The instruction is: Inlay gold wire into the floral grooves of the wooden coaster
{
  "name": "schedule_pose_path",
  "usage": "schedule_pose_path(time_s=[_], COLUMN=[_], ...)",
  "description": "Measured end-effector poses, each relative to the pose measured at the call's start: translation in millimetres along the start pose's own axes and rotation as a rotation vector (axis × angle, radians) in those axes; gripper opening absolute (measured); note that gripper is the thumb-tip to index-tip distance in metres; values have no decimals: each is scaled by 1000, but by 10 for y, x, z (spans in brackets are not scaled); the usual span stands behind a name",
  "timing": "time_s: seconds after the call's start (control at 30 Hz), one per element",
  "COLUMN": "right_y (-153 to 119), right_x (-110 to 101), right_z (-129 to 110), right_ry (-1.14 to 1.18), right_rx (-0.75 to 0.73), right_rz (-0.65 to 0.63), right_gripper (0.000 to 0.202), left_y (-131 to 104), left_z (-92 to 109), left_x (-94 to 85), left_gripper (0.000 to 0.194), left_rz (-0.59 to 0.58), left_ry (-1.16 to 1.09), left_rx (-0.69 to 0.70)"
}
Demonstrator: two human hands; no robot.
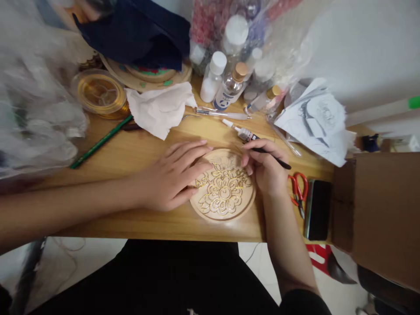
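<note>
A round wooden plaque (pixel 226 214) lies on the table, bearing a flower design in raised gold wire (pixel 225 193). Its upper part shows thin drawn lines. My left hand (pixel 177 177) rests palm down at the plaque's left side, fingers stretched out and fingertips over its edge. My right hand (pixel 269 168) is closed around a slim black tool (pixel 278 161) above the plaque's upper right. The tool's tip is hidden or too fine to make out. Just beyond that hand lies a small glue tube (pixel 244 133) with a white nozzle.
Bottles (pixel 229 89) and a white-handled tool (pixel 223 114) stand or lie at the back. To the left are a gold wire spool (pixel 101 94), a tissue (pixel 160 107) and a green pencil (pixel 101 142). Red-handled pliers (pixel 298 190), a phone (pixel 319 210) and a cardboard box (pixel 383 214) sit right.
</note>
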State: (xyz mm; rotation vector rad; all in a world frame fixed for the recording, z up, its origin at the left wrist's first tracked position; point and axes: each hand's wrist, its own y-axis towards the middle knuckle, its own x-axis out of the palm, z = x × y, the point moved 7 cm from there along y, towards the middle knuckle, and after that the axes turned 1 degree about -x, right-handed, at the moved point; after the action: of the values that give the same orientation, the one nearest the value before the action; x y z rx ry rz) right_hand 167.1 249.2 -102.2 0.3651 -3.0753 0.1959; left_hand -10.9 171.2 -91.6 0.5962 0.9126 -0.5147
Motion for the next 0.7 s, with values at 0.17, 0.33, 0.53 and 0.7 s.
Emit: schedule_pose_path(time_s=[0.17, 0.33, 0.53, 0.7], right_y=[-2, 4, 5, 0], right_x=[-4, -15, -13, 18], right_z=[-5, -61, -7, 28], right_ry=[0, 19, 6, 46], right_rx=[-14, -106, -73, -19], right_rz=[0, -5, -28, -88], right_gripper=[15, 22, 19, 16], left_y=[-14, -14, 6, 14], left_z=[5, -18, -37, -44], left_x=[-34, -24, -53, -66], left_gripper=[40, 36, 33, 30], left_rz=[91, 108, 100, 99], left_ry=[7, 38, 67, 91], left_rx=[13, 10, -7, -15])
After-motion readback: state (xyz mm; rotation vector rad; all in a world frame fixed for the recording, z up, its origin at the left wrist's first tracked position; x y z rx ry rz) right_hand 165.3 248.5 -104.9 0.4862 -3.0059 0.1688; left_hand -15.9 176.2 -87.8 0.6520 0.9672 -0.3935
